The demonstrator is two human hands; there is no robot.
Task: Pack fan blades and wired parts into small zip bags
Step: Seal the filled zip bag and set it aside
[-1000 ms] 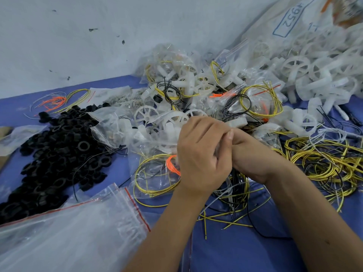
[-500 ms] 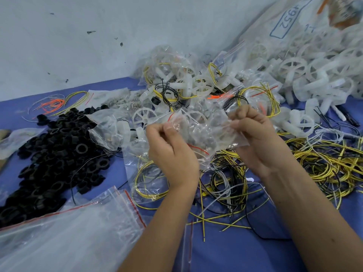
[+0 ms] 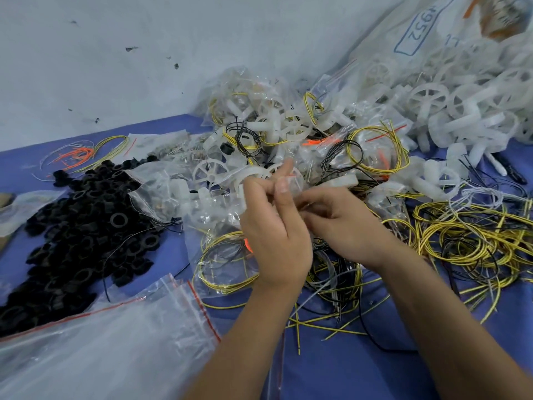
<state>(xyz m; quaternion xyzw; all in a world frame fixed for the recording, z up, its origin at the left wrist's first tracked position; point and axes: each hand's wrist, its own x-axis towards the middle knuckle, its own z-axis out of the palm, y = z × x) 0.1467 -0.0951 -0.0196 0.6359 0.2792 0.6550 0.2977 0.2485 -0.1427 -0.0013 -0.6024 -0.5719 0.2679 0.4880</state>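
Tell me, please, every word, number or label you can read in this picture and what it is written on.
"4952", handwritten in a blue box on the large clear bag of white fan blades at the top right.
More blue handwriting beside that box: too cut off and blurred to read.
No other legible text.

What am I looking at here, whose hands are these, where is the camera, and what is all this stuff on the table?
There is no machine: a person is packing parts by hand. The single picture comes from a camera on their head, looking down. The left hand and right hand meet over a blue table, pinching a small clear zip bag; its contents are too blurred to tell. On the left lies a pile of black rings, nearest you a stack of empty zip bags, on the right loose yellow and black wires, and behind them white plastic fan blades and filled bags.
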